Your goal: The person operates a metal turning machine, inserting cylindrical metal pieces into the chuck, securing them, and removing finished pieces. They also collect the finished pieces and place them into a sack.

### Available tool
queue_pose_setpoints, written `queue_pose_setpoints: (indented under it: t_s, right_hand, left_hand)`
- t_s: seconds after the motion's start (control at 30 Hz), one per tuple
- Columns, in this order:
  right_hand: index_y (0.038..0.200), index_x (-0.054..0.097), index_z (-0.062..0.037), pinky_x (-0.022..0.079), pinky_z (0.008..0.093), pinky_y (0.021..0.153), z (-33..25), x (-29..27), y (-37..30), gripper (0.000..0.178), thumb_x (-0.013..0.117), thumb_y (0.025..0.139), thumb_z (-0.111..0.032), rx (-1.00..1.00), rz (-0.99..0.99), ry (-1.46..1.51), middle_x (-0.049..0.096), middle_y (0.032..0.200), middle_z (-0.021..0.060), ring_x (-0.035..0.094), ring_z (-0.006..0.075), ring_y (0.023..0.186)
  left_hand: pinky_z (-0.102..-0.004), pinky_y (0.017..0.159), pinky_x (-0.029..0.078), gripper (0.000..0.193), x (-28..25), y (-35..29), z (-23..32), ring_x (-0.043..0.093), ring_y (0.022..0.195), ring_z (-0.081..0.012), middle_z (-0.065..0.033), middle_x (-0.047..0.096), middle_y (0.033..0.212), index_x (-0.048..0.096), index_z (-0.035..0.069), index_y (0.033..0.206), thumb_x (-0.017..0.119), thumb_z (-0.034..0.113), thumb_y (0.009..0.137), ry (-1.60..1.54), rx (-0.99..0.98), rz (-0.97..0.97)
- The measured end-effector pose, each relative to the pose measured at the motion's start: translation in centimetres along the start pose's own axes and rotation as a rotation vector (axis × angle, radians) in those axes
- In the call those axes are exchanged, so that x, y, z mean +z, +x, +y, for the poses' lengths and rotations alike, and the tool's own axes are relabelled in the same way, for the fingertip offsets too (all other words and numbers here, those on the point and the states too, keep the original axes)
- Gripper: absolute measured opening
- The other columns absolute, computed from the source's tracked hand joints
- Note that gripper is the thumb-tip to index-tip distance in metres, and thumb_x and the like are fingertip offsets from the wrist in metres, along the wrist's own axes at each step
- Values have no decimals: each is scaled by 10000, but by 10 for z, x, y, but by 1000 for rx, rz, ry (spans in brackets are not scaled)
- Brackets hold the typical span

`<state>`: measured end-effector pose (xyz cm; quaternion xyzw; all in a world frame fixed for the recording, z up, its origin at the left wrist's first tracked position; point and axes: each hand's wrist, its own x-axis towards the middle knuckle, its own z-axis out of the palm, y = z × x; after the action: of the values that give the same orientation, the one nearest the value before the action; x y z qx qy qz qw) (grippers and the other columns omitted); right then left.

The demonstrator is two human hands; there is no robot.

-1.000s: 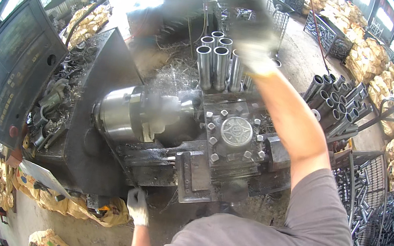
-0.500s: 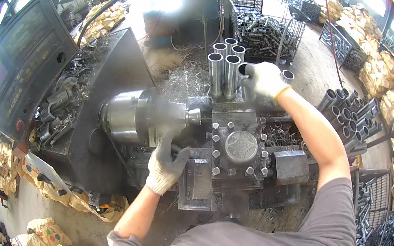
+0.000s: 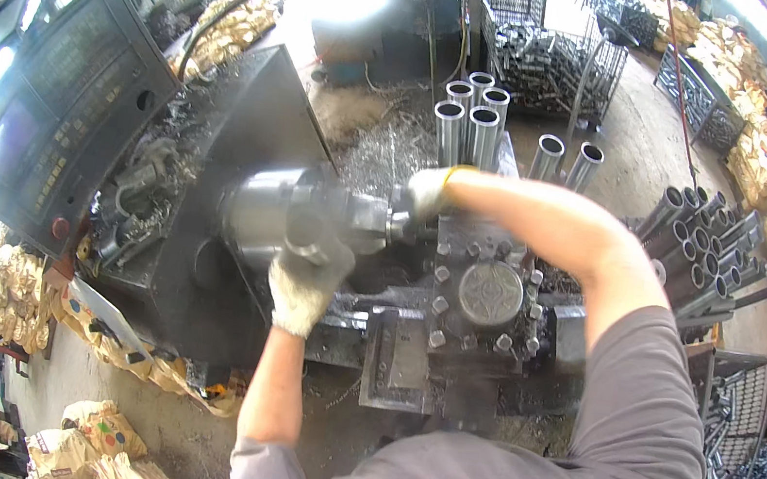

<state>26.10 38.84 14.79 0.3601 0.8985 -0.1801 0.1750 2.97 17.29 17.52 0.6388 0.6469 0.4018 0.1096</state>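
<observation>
The dark lathe bed [image 3: 210, 215] carries a shiny steel chuck [image 3: 280, 210] and, to its right, a blocky tool post [image 3: 483, 298] studded with bolts. Metal swarf [image 3: 377, 146] lies heaped behind the chuck. Steel tubes [image 3: 471, 120] stand upright just beyond the tool post. On the concrete floor [image 3: 644, 129] sit a wire basket [image 3: 551, 62] of parts and filled sacks [image 3: 100, 440].

left hand [image 3: 305, 277] gloved, on lathe chuck [image 3: 284, 211] | right hand [image 3: 429, 192] at chuck face | steel tubes [image 3: 473, 125] behind
</observation>
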Motion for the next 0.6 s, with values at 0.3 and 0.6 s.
queue_pose_setpoints:
  t_s: [0.3,0.6]
  right_hand:
    - [1267,759,-77,643,408,811,-1,-5,7,551,886,832,-391,61,-578,614,763,1263,141,766,293,991]
    - [1224,714,-3,605,456,854,-36,-7,-69,675,890,696,-384,73,82,-263,772,1085,250,760,404,994]
  left_hand:
    - [-377,807,627,370,55,-166,-25,797,902,-240,-90,803,986,729,94,1109,894,233,808,-250,-113,-205]
    - [-485,867,604,546,51,-172,-24,749,1026,-408,-183,748,1153,643,120,1303,873,281,835,-274,-111,-294]
